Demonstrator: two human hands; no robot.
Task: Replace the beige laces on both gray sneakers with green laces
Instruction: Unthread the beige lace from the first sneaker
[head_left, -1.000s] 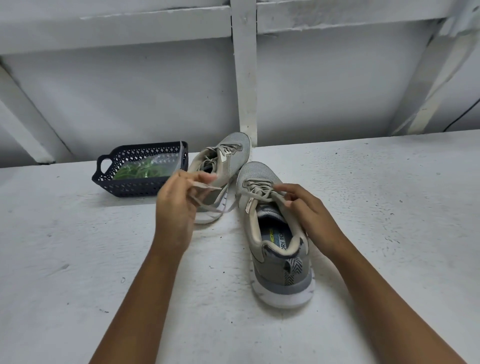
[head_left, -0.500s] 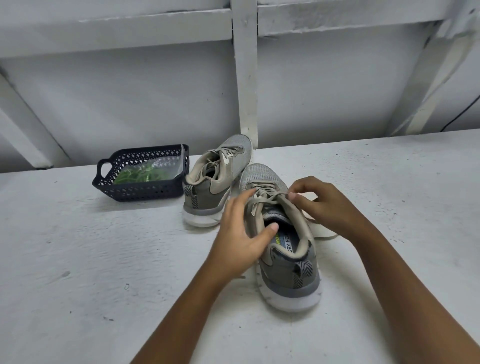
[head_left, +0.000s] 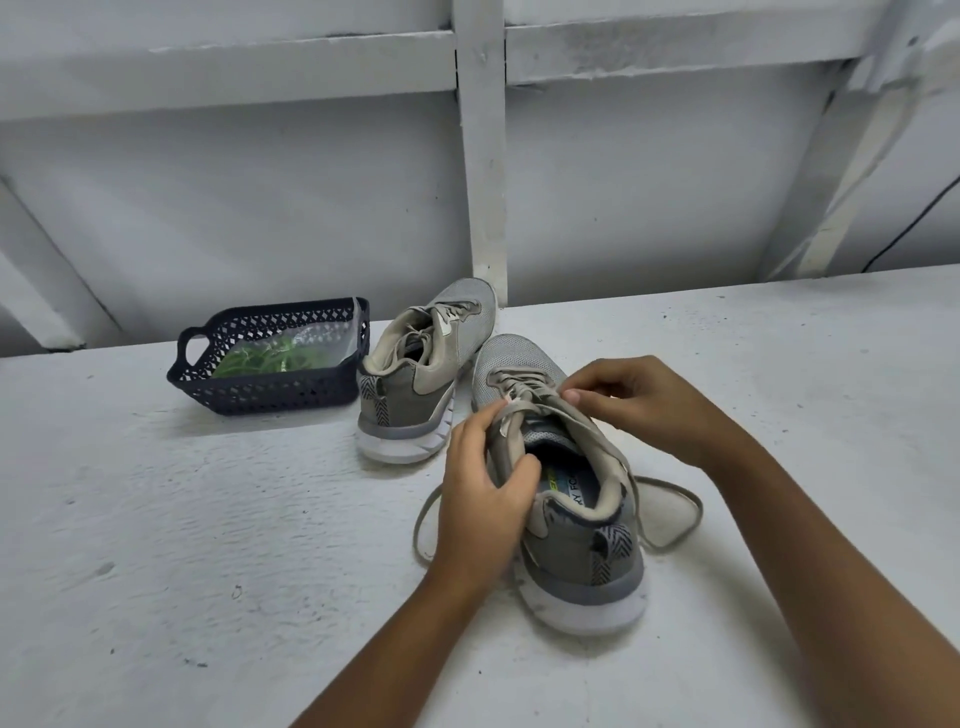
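**Both hands on the near sneaker**

Your left hand (head_left: 483, 499) grips the collar of the near sneaker (head_left: 576, 551), thumb inside the opening. Your right hand (head_left: 639, 405) pinches the beige lace (head_left: 670, 514) at the upper eyelets. Its loose ends lie on the desk (head_left: 208, 571). The second sneaker (head_left: 415, 395) stands behind, just beside the basket (head_left: 270, 400) with the green laces (head_left: 260, 358).

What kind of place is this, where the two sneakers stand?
Probably a plain workbench in a shed or utility room; I cannot be sure. The rough white-painted surface meets a white wall with bare framing beams, and a dark cable runs along that wall at the right.
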